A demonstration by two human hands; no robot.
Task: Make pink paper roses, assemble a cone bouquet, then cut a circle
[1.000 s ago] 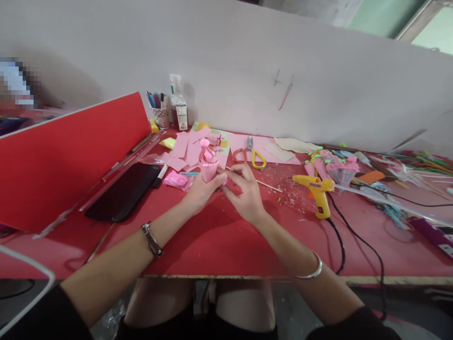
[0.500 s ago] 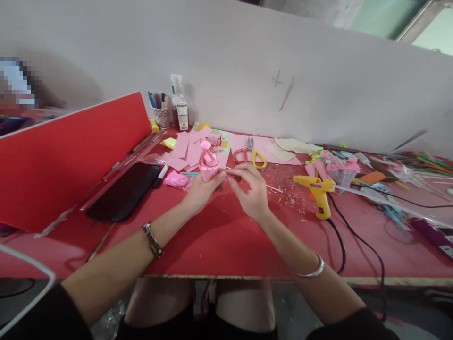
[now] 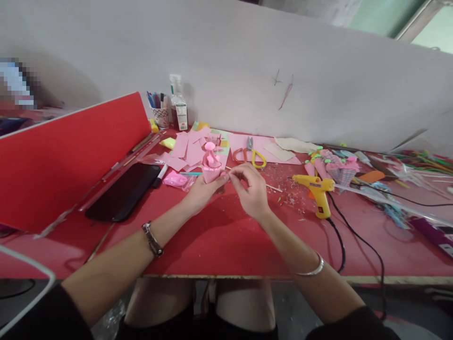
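A small pink paper cone [image 3: 211,174] with curled pink paper and a bright pink ball on top stands upright in my left hand [image 3: 203,192], whose fingers are wrapped round its lower part. Close to the left thumb, my right hand [image 3: 252,191] has its thumb and forefinger pinched together. Whatever lies in that pinch is too small to make out. Behind the right hand, a pair of scissors [image 3: 260,159] with orange and yellow handles rests on pink paper. A packet of bright pink clay-like material [image 3: 176,180] lies left of the cone.
A yellow glue gun [image 3: 317,191] with a black cord lies to the right, beside scattered scraps. Pink craft cones [image 3: 338,170] stand behind it. On the left are a black phone [image 3: 123,191] and a red board [image 3: 78,156]. A bottle [image 3: 180,111] and a pen cup [image 3: 161,115] are at the back.
The paper cone has shifted slightly right and down with my left hand. My right fingertips have drawn into a tighter pinch near the left thumb.
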